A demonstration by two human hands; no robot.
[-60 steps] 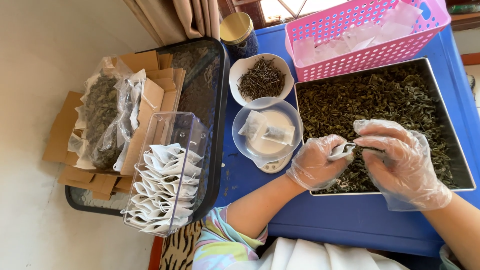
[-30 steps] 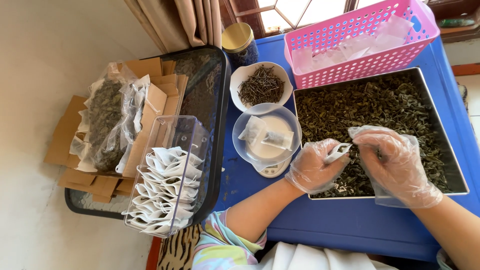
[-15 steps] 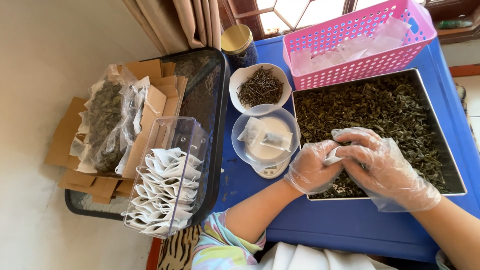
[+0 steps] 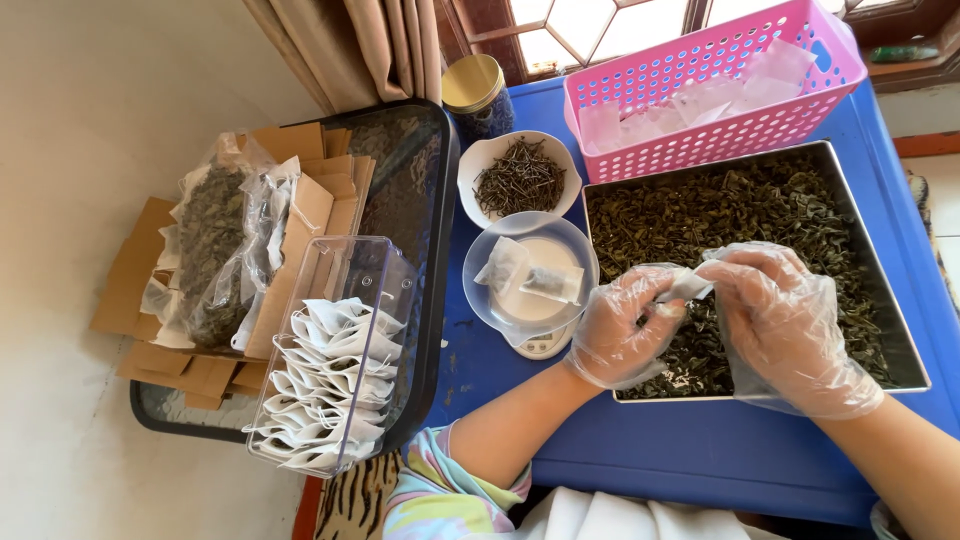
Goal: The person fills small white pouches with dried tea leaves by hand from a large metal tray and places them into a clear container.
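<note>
A small white tea sachet sits pinched between both gloved hands above the metal tray of dried green leaves, the left hand closing its grip on the near end and the right hand closing its fingertips on the far end. Just left on the blue worktop a clear bowl holding two sachets rests on a scale, with a white bowl of twigs and a pink basket behind. A clear bin of filled sachets stands further left.

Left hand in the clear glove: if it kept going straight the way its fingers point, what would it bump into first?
The left hand points toward the small white sachet it pinches, and just past that the right hand; depth is hard to judge.
</note>
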